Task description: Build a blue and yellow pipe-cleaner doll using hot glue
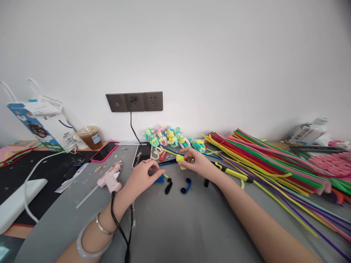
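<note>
Right forearm (252, 219) slanting | right hand (196, 162) pinching yellow tuft (180, 159) — likely steadying it | left hand (142, 177) hovering half-curled — can't tell grip

Grey desk mat (192, 230): pink hot-glue gun (110, 179), left; pink-cased smartphone (104, 151), far left; short blue pipe-cleaner strips (159, 179), centre; multicoloured pipe cleaners (263, 160), heaped, right.

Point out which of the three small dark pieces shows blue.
The middle piece: it alone has blue between its dark ends; the left piece and right piece look black.
</note>
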The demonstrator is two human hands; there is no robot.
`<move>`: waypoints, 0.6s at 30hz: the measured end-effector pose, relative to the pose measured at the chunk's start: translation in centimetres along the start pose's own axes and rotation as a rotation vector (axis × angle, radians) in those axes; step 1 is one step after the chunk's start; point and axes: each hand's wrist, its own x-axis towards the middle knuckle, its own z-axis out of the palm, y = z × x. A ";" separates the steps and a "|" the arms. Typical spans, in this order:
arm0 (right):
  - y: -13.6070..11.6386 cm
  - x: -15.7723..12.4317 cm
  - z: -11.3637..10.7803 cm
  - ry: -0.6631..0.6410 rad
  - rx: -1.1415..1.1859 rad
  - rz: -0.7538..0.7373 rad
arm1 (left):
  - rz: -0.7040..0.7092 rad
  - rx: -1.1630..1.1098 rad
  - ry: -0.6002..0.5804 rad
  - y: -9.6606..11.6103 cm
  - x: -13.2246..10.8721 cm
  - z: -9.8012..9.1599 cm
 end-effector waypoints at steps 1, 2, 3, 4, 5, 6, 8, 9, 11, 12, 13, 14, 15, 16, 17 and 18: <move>0.0 -0.1 0.0 -0.001 -0.062 0.001 | -0.003 0.017 -0.029 0.1 -0.1 -0.2; 0.1 -0.2 0.1 -0.001 -0.126 -0.003 | -0.001 0.033 -0.055 0.1 -0.1 -0.3; 0.1 -0.2 0.2 0.001 -0.189 -0.009 | 0.006 0.046 -0.080 0.1 -0.2 -0.4; 0.2 -0.3 0.2 0.004 -0.247 -0.015 | 0.012 0.052 -0.107 0.1 -0.2 -0.5; 0.3 -0.3 0.3 0.006 -0.296 -0.020 | 0.015 0.052 -0.136 0.0 -0.3 -0.6; 0.3 -0.3 0.3 0.007 -0.335 -0.021 | 0.013 0.045 -0.162 -0.1 -0.3 -0.7; 0.4 -0.3 0.3 0.012 -0.375 -0.023 | -0.001 0.022 -0.193 -0.3 -0.3 -0.7; 0.4 -0.3 0.3 0.021 -0.379 -0.030 | -0.005 0.005 -0.194 -0.4 -0.2 -0.7; 0.2 -0.3 0.2 0.061 -0.364 -0.069 | 0.002 -0.027 -0.152 -0.4 -0.1 -0.7; 0.0 -0.3 0.3 0.093 -0.345 -0.102 | 0.008 -0.040 -0.114 -0.4 -0.1 -0.7; -0.4 -0.3 0.4 0.124 -0.307 -0.134 | 0.016 -0.048 -0.070 -0.3 0.0 -0.7; -0.9 -0.4 0.5 0.150 -0.244 -0.158 | 0.027 -0.052 -0.027 -0.3 0.1 -0.7; -1.4 -0.5 0.8 0.166 -0.158 -0.171 | 0.044 -0.054 0.009 -0.2 0.1 -0.7; -2.1 -0.7 1.1 0.165 -0.060 -0.176 | 0.067 -0.058 0.035 -0.1 0.1 -0.7; -2.7 -0.8 1.6 0.150 0.037 -0.177 | 0.096 -0.068 0.050 -0.1 0.1 -0.7; -3.2 -1.0 2.0 0.126 0.116 -0.184 | 0.126 -0.085 0.056 0.0 0.1 -0.7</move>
